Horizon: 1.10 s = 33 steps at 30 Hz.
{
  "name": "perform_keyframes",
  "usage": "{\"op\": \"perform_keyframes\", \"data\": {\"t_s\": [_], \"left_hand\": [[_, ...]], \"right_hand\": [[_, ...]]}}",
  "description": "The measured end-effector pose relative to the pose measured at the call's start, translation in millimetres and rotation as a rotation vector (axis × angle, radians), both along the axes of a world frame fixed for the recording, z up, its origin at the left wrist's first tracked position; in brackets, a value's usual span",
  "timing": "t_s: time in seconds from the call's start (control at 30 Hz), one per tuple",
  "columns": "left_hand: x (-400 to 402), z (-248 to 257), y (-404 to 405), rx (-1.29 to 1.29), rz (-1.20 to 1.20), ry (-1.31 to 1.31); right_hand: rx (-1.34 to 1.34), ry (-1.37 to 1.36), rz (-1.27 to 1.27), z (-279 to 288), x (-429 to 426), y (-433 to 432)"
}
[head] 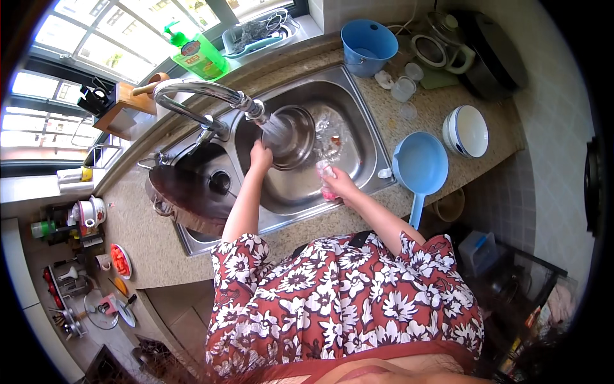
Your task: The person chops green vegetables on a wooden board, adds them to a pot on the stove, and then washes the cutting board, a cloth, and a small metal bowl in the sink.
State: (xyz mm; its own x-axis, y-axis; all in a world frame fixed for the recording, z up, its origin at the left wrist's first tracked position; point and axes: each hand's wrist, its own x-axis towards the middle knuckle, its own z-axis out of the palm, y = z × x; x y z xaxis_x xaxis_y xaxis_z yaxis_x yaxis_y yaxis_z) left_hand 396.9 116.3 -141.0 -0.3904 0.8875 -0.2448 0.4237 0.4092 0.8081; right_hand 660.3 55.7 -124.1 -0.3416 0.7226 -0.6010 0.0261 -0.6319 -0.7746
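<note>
My left hand [261,156] grips the near rim of a round stainless steel bowl [304,129], which sits tilted in the larger sink basin [283,192]. Water pours into the bowl from the curved chrome faucet [201,85]. A wet, crumpled pink-and-white cloth [326,169] is bunched in my right hand [340,183], close to the basin's near edge. Beyond that hand, clear crumpled plastic [336,129] and small reddish scraps [335,140] lie on the basin floor. My left fingertips are partly hidden by the bowl's rim and the water.
A large dark wok [192,201] leans over the smaller sink basin at left. On the right counter stand a blue dipper [421,163], stacked white bowls [470,130] and a blue bucket [368,45]. A green pump bottle [201,57] stands behind the faucet. A plate of red food [120,260] sits far left.
</note>
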Motion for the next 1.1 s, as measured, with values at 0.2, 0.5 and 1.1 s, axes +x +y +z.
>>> {"op": "perform_keyframes", "data": {"t_s": [0.2,0.5,1.1], "left_hand": [[21,-7,-39,-0.25,0.255,-1.013],[72,38,-75,-0.171,0.106,-1.067],[36,78,-79,-0.142,0.173,-0.962]], "right_hand": [[0.171,0.143,-0.089,6,3,39],[0.862,-1.013,0.334,-23,-37,80],[1.394,-0.966,1.094,15,-56,96]]}}
